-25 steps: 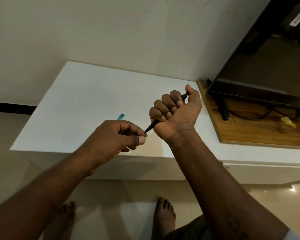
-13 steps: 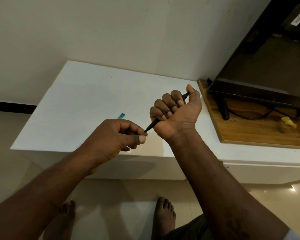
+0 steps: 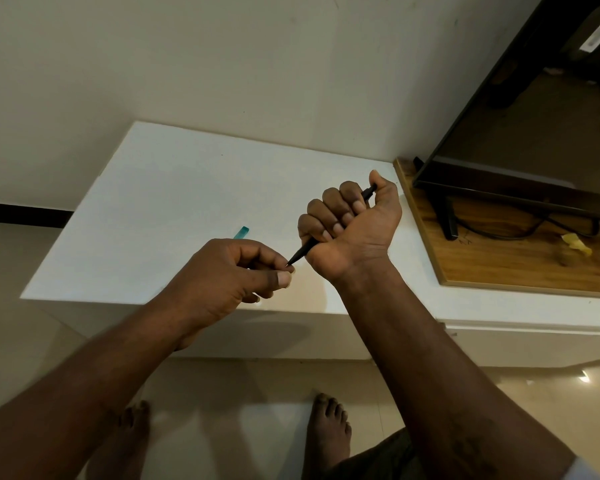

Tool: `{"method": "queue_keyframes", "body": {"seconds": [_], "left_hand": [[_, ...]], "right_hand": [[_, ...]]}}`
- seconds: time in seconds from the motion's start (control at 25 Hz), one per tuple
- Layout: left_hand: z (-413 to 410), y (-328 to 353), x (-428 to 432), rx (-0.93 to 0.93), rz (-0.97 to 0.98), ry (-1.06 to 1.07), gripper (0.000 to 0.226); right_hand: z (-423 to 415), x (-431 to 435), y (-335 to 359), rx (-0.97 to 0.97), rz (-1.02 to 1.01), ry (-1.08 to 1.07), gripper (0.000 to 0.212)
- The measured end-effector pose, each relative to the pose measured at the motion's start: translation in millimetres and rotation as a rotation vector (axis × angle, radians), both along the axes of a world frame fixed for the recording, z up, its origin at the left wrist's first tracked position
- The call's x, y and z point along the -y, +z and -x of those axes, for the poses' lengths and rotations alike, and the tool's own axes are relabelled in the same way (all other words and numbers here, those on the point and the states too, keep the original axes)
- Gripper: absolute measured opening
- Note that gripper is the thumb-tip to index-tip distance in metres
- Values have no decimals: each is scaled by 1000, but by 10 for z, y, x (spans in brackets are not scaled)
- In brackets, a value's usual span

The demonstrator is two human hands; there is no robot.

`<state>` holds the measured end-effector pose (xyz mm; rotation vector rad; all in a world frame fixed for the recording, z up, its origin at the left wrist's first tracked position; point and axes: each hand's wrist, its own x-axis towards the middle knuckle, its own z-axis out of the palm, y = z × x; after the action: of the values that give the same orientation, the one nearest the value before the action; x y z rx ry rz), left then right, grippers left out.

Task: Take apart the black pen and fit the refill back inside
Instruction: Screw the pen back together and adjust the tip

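My right hand [image 3: 352, 226] grips the black pen [image 3: 300, 253] in a fist above the white table [image 3: 153, 188]; the pen's pointed end sticks out lower left and its back end shows by my thumb. My left hand [image 3: 229, 275] pinches at the pen's tip with thumb and forefinger. Most of the pen barrel is hidden inside my right fist. A teal end [image 3: 241, 233] of some small thing pokes out just beyond my left hand's knuckles; whether my left hand holds it, I cannot tell.
A wooden board [image 3: 499, 265] lies on the right with a dark television [image 3: 534, 133] standing on it, a black cable [image 3: 520, 233] and a yellow scrap [image 3: 576, 244]. The wall is behind the table. My bare feet [image 3: 329, 438] stand on the tiled floor below.
Almost nothing moved: both hands keep the same hold on the pen, with only a slight shift of my left fingers at the tip.
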<state>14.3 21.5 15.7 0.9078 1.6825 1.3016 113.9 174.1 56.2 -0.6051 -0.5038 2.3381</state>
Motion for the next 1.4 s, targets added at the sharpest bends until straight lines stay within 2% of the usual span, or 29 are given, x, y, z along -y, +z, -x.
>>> {"method": "queue_keyframes", "body": {"seconds": [0.84,1.08,1.32,1.4], "left_hand": [[-15,18,2,-3,1,11,9],[-15,25,9,-5,1,9,8],[-15,23,-1,-5,3,14,7],[-14,20,0,-6,2,12,8]], "right_hand": [[-1,-2,13,-1,-6,7,47],[2,13,12,14,-14,30,66],[3,-2,17,26,-17,24,52],[3,10,19,25,-19,28,54]]}}
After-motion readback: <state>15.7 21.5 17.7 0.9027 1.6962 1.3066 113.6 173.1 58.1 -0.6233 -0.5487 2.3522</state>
